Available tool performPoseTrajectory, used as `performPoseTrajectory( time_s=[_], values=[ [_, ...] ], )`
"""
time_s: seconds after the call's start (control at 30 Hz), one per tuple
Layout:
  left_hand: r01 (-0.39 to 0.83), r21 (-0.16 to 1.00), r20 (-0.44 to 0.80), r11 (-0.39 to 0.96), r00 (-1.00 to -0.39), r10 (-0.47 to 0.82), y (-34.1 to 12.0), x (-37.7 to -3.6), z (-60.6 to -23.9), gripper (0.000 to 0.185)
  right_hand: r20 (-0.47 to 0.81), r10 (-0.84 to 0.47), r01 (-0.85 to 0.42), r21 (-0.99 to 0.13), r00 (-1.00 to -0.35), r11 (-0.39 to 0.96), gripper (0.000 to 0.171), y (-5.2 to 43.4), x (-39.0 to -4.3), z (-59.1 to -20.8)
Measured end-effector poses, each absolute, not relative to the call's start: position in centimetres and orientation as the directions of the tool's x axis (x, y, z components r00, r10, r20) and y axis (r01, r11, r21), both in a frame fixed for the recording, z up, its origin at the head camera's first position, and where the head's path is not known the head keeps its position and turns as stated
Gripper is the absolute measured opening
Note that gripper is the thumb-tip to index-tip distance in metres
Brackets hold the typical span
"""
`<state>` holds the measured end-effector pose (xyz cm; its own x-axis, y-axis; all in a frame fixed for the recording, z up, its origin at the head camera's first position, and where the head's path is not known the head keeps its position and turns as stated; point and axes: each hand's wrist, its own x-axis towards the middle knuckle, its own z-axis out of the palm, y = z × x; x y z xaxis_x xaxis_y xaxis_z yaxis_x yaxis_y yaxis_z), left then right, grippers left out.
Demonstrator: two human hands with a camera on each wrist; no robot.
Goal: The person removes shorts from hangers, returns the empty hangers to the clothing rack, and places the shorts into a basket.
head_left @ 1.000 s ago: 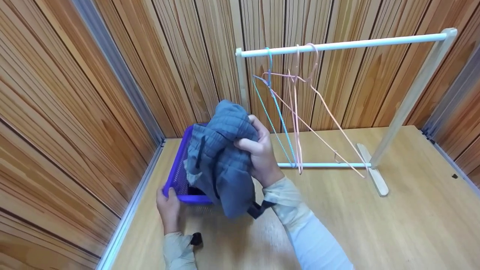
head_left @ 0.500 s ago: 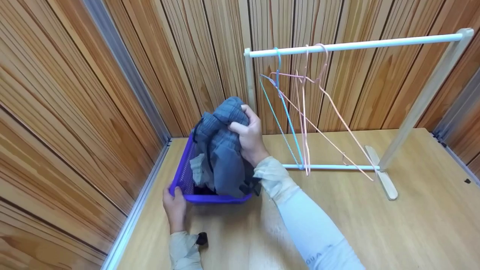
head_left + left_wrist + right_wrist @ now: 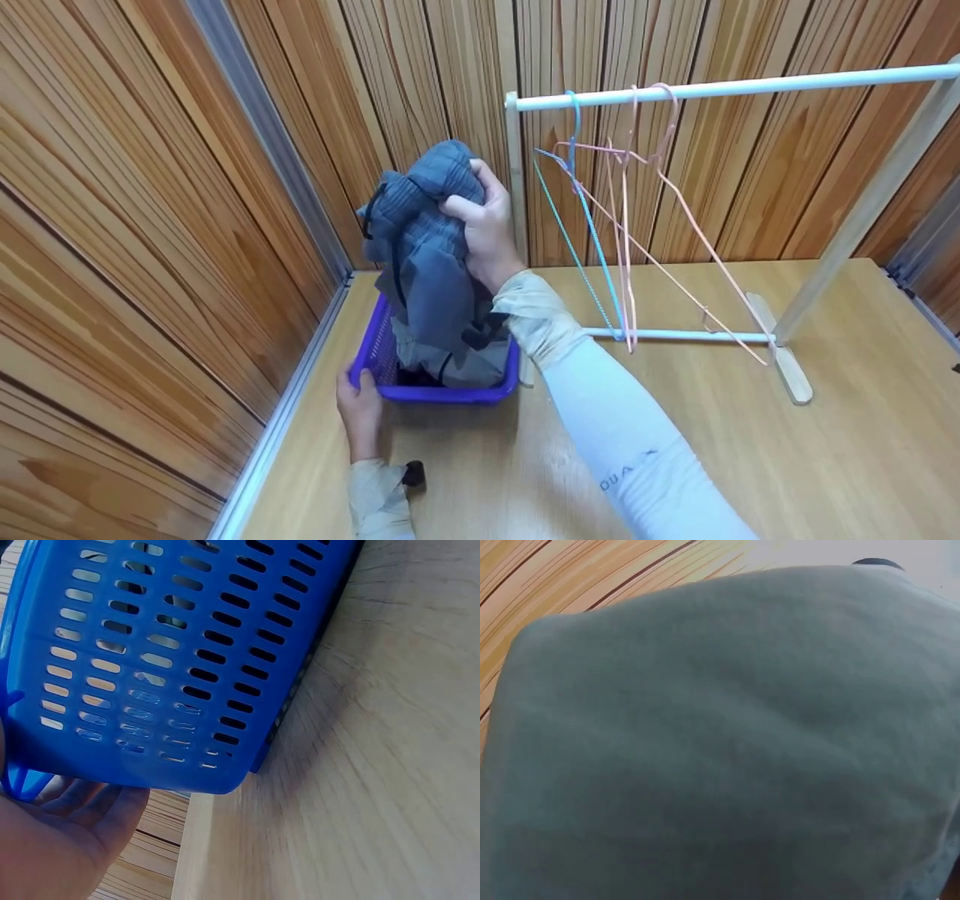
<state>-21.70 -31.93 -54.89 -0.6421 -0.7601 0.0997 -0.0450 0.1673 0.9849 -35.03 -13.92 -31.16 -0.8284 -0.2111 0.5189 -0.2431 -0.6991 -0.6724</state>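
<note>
My right hand [image 3: 480, 225] grips a bunched blue-grey garment [image 3: 424, 247] and holds it up above a purple slotted basket [image 3: 382, 358] in the corner of the table. The garment's lower part hangs down into the basket. In the right wrist view the grey cloth [image 3: 720, 742] fills the frame and hides the hand. My left hand [image 3: 360, 405] grips the basket's near left corner; the left wrist view shows the basket wall [image 3: 187, 652] close up with the palm [image 3: 52, 840] under its rim.
A white clothes rack [image 3: 720, 88] stands on the wooden table [image 3: 675, 420] to the right, with a blue hanger [image 3: 581, 217] and pink hangers [image 3: 645, 225] on its bar. Wood-panelled walls close in at the left and behind.
The right hand has lifted the garment higher above the basket. The left hand has stayed on the basket's corner.
</note>
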Motion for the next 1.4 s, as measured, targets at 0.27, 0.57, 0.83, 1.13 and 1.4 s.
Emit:
performPoseTrajectory(
  time_s=[0.27,0.57,0.83,1.13,1.4],
  values=[
    [-0.021,0.981,0.137,0.194,-0.632,-0.763,-31.7,-22.0,-55.1,0.042,0.424,-0.237,-0.191,-0.749,-0.874,-0.635,0.038,-14.4,-36.6,-35.8],
    [-0.04,0.982,0.116,0.185,-0.646,-0.755,-31.4,-21.9,-54.8,0.044,0.308,-0.255,-0.17,-0.878,-0.917,-0.448,0.032,-14.1,-38.0,-41.2],
    [-0.064,0.986,0.074,0.152,-0.656,-0.751,-31.6,-21.9,-54.8,0.045,0.265,-0.298,-0.261,-0.964,-0.917,-0.053,0.029,-13.4,-38.5,-43.8],
    [-0.054,0.982,0.105,0.178,-0.632,-0.768,-31.7,-21.9,-54.9,0.041,0.429,-0.549,-0.68,-0.6,-0.717,0.42,0.033,-12.5,-38.5,-45.2],
    [-0.051,0.986,0.088,0.16,-0.652,-0.753,-32.1,-21.5,-54.8,0.043,0.355,-0.71,-0.794,-0.288,-0.608,0.535,0.038,-11.9,-37.6,-46.6]
  ],
)
